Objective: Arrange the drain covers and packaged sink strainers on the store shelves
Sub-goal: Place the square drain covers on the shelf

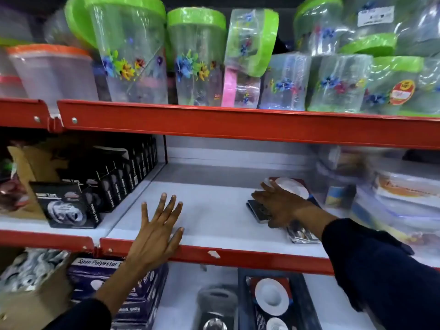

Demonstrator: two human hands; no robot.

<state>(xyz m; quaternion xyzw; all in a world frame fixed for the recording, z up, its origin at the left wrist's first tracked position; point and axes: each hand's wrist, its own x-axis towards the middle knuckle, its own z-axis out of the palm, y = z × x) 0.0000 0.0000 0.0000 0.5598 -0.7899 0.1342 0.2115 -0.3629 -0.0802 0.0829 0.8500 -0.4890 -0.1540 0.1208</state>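
Left hand (157, 234) lies flat, fingers spread and released, on the smooth white middle shelf (214, 210) at its red metal lip. Right hand (278, 206) presses flat glossy packaged sink strainers (292, 186), far right; grasp unclear.

On the middle shelf (214, 210), boxed tape (69, 206) stood left and packaged sink strainers (295, 186) lay right, with stacked containers (392, 198) beyond. Lidded jars (197, 58) lined the shelf above; a strainer basket (273, 303) sat below.
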